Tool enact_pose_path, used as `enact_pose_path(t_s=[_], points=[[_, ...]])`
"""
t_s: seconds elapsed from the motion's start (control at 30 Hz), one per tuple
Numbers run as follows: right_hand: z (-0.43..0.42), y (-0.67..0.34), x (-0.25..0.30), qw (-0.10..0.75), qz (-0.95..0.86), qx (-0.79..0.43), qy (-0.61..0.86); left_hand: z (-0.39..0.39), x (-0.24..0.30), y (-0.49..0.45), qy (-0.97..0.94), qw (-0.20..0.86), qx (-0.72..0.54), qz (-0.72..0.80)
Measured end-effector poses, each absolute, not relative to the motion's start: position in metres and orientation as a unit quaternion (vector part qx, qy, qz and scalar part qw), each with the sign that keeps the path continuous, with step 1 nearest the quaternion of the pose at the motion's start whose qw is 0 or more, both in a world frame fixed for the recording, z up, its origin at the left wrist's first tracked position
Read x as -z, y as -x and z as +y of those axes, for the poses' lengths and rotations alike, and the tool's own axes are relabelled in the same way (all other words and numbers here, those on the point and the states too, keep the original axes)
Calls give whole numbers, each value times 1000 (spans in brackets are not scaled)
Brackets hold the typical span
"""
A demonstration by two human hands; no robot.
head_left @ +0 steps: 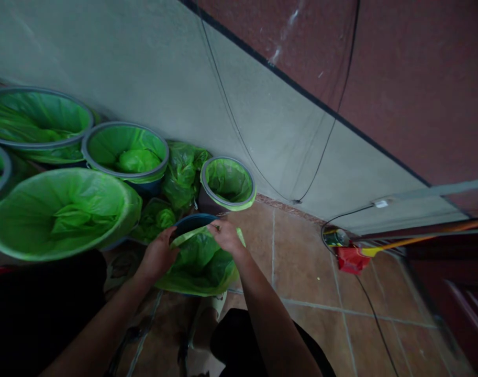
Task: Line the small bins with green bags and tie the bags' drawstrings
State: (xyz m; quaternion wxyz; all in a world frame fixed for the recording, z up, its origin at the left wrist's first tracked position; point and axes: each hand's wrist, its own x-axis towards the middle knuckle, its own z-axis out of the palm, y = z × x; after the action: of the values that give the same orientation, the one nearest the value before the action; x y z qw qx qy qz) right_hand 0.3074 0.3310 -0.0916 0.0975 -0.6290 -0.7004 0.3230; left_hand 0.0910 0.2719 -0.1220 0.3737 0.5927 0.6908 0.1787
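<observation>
In front of me stands a blue trash can (198, 219) with a green plastic bag (201, 262) spread inside it. The bag hangs over the near side, while part of the can's blue far rim is bare. My left hand (160, 254) is closed on the bag's edge at the left. At the far right of the opening, my right hand (225, 235) pinches the same edge. The bag's edge is stretched between both hands. Just beyond is a smaller lined bin (228, 201) with a grey ring round its rim.
More lined bins stand to the left, among them a large one (117, 204) and a grey-ringed one (164, 157). A bunched green bag (181, 173) leans by the wall. On the right are a red dustpan (352, 260) and a black cable (374, 309) across the tiles.
</observation>
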Motion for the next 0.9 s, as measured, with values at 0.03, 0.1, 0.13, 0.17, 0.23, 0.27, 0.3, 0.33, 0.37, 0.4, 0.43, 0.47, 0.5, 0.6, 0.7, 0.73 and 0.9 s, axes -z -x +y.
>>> enact_pose_path(t_s=[0.03,0.1,0.13,0.17,0.23,0.27,0.3,0.33,0.37,0.4,0.43,0.47,0.5,0.6,0.7,0.73,0.9], points=[[336,-306,92,84,-703,-318,631,270,121,-93,-607,356,-182,687],[343,-300,92,64,-714,-300,629,267,119,-98,-631,328,-192,676],[345,-298,92,60,-718,-292,629,267,118,-99,-641,317,-194,671],[347,-295,91,57,-722,-284,629,268,116,-100,-648,308,-194,669],[349,-293,91,51,-726,-272,630,270,114,-100,-654,289,-187,674],[350,-292,92,50,-726,-269,631,271,112,-99,-652,281,-181,681],[350,-292,92,51,-726,-267,632,272,111,-99,-650,274,-174,687],[350,-292,93,53,-725,-266,633,273,110,-98,-650,270,-166,691],[349,-292,94,57,-722,-267,635,273,110,-98,-652,267,-157,692],[349,-291,95,61,-720,-270,637,272,110,-99,-655,265,-150,692],[348,-290,96,67,-717,-275,637,271,109,-100,-657,263,-144,692],[348,-289,97,74,-715,-280,636,270,109,-101,-657,258,-142,694],[347,-287,99,83,-713,-287,634,269,110,-102,-656,252,-142,697],[346,-283,103,120,-703,-310,628,267,111,-106,-656,238,-147,701],[346,-283,107,144,-694,-331,623,270,111,-106,-652,246,-151,701],[346,-284,108,150,-693,-336,620,272,111,-105,-645,258,-157,702],[345,-290,110,178,-693,-366,595,285,108,-91,-583,391,-203,683]])
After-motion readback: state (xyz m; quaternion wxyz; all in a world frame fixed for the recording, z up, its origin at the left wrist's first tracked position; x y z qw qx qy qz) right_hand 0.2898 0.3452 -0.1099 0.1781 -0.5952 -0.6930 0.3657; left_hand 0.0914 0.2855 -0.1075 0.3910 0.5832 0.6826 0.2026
